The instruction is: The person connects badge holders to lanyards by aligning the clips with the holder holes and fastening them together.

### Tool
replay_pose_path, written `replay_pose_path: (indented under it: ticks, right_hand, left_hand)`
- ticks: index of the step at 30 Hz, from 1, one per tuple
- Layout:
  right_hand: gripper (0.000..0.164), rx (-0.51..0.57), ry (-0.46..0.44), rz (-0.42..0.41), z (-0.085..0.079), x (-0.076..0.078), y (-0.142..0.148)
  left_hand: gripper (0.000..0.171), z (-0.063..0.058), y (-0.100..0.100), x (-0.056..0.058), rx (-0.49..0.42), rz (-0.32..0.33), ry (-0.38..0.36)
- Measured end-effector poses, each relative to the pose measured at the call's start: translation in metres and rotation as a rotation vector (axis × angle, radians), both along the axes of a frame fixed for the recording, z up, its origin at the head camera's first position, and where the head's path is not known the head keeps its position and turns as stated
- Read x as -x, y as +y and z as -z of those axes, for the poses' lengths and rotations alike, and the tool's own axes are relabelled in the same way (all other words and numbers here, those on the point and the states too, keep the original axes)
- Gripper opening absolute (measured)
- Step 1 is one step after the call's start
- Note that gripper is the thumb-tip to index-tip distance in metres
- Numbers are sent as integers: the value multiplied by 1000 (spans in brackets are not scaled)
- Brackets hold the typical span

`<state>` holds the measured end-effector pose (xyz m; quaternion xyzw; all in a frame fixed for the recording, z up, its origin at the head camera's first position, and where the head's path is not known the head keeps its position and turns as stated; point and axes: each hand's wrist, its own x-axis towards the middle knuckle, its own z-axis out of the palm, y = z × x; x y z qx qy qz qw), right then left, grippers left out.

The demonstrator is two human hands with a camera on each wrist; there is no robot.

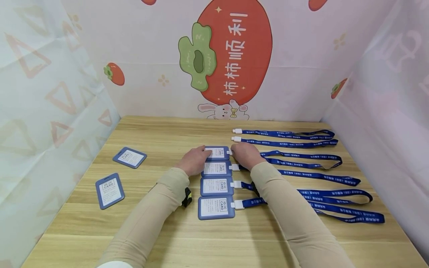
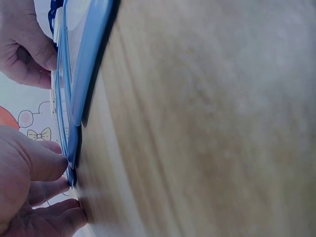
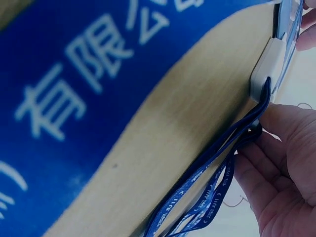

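Several blue ID card holders lie in a column at the table's middle in the head view. My left hand (image 1: 195,160) pinches the left end of the top card holder (image 1: 218,153), thumb on its face. At that holder's right end, my right hand (image 1: 247,154) grips the clip end of a blue lanyard (image 1: 301,155); the fingers mostly hide this clip. Below, the second card holder (image 1: 214,168), third holder (image 1: 214,186) and bottom holder (image 1: 214,207) are each joined to a lanyard by a white clip (image 1: 238,204). In the right wrist view, fingers hold the lanyard (image 3: 256,116) just behind a white clip (image 3: 266,69).
Two loose card holders, one upper (image 1: 130,158) and one lower (image 1: 110,191), lie at the left. Two unattached lanyards (image 1: 285,134) (image 1: 288,143) lie at the back right. A small black and yellow object (image 1: 187,197) shows beside the left forearm. Patterned cloth walls (image 1: 151,89) surround the table.
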<state>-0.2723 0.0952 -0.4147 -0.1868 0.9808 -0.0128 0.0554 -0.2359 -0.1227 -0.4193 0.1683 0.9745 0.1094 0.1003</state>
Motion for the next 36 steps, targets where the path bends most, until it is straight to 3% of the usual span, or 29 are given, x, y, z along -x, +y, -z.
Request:
replay_pose_path:
  ticks: [36]
  right_hand:
    - [23,56,22,8,0,-5,1]
  left_hand:
    - [50,-6,1,-5,-13,-23,-25]
